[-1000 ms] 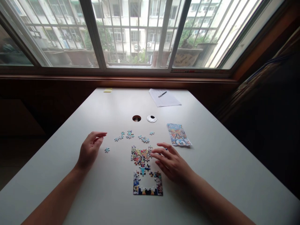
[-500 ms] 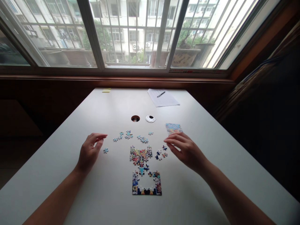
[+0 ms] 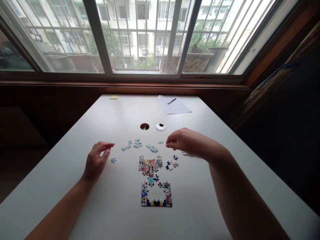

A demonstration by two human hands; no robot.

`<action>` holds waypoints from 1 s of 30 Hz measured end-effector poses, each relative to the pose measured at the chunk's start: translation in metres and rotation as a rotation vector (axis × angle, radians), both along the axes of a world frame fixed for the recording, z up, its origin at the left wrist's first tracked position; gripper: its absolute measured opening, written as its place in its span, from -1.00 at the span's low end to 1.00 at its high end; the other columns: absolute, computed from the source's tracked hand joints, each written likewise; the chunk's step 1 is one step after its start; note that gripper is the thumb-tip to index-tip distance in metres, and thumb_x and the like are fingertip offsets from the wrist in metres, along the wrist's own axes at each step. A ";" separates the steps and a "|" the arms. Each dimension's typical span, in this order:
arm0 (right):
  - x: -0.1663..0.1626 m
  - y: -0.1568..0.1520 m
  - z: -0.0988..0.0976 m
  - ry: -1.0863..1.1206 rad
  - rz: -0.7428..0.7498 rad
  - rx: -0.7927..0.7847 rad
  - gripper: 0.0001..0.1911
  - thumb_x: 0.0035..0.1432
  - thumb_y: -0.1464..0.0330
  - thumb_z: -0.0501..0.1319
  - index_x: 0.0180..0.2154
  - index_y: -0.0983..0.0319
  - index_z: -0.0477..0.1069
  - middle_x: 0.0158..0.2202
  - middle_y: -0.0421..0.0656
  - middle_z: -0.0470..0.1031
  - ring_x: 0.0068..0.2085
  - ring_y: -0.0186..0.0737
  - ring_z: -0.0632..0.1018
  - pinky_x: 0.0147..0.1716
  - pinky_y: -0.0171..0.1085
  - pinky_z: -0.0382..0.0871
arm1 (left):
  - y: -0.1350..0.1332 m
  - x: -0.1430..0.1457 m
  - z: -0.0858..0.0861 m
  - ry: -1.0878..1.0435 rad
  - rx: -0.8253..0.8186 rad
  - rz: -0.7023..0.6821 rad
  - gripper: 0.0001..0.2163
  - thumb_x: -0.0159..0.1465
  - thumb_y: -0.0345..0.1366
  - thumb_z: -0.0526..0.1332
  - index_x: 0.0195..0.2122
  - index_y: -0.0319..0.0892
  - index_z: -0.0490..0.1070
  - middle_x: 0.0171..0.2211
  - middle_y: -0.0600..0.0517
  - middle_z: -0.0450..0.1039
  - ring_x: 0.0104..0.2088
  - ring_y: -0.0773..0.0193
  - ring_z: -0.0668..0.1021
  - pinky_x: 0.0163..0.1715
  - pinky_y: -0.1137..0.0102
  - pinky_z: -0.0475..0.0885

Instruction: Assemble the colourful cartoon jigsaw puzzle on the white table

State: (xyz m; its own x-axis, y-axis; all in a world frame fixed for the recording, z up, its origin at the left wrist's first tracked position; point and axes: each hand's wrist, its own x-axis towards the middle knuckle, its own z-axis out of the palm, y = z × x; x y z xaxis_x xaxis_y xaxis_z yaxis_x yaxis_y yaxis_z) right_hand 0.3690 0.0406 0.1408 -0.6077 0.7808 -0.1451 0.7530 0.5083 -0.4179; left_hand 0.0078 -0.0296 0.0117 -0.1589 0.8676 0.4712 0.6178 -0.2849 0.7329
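My left hand [image 3: 98,160] hovers at the left with thumb and fingers apart, holding nothing. A loose blue jigsaw piece [image 3: 113,160] lies beside its thumb. My right hand [image 3: 183,139] is palm down with fingers curled together, close to a single light-blue piece [image 3: 160,142]; what they hold, if anything, is hidden. Under that hand shows a small part of the picture card [image 3: 184,153]. Between my hands lies a joined colourful puzzle section [image 3: 150,163], with a puzzle frame section [image 3: 169,196] nearer me, its middle open. Dark loose pieces [image 3: 170,165] lie right of the joined section.
More blue pieces [image 3: 137,143] lie beyond the joined section. Farther back are a round cable hole [image 3: 144,126] in the white table [image 3: 112,213] and its cover [image 3: 160,126]. Papers [image 3: 175,106] with a pen [image 3: 171,101] and yellow sticky notes [image 3: 114,97] lie near the window.
My right hand has moved left and away from me, its wrist turning and fingers curling in. The card now shows only a small part, nearer me. My left hand stays in place.
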 end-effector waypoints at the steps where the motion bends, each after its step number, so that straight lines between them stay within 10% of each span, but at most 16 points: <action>1: -0.003 0.000 0.001 0.000 -0.014 -0.015 -0.77 0.24 0.23 0.22 -0.26 0.15 0.64 -0.34 -0.15 0.63 -0.38 -0.26 0.56 -0.38 -0.28 0.36 | 0.000 0.000 0.000 0.005 -0.002 0.001 -0.80 0.32 -0.30 0.14 -0.15 -0.12 0.54 -0.14 -0.02 0.52 -0.10 0.16 0.54 -0.08 0.28 0.49; 21: 0.055 0.055 -0.041 -0.067 -0.312 -0.453 -0.75 0.10 0.21 0.28 -0.27 0.25 0.49 -0.35 -0.06 0.61 -0.34 -0.18 0.59 -0.41 -0.28 0.42 | -0.004 0.004 0.004 0.189 0.050 -0.109 -0.82 0.34 -0.32 0.15 -0.16 -0.09 0.56 -0.19 0.00 0.52 -0.12 0.15 0.51 -0.13 0.26 0.46; 30: 0.072 0.075 -0.050 -0.306 -0.374 -0.251 -0.72 0.06 0.13 0.31 -0.35 0.23 0.46 -0.40 -0.12 0.53 -0.40 -0.18 0.50 -0.48 -0.26 0.19 | -0.001 0.003 0.004 0.176 0.004 -0.106 -0.82 0.35 -0.30 0.15 -0.18 -0.10 0.56 -0.20 0.00 0.52 -0.13 0.16 0.52 -0.15 0.28 0.46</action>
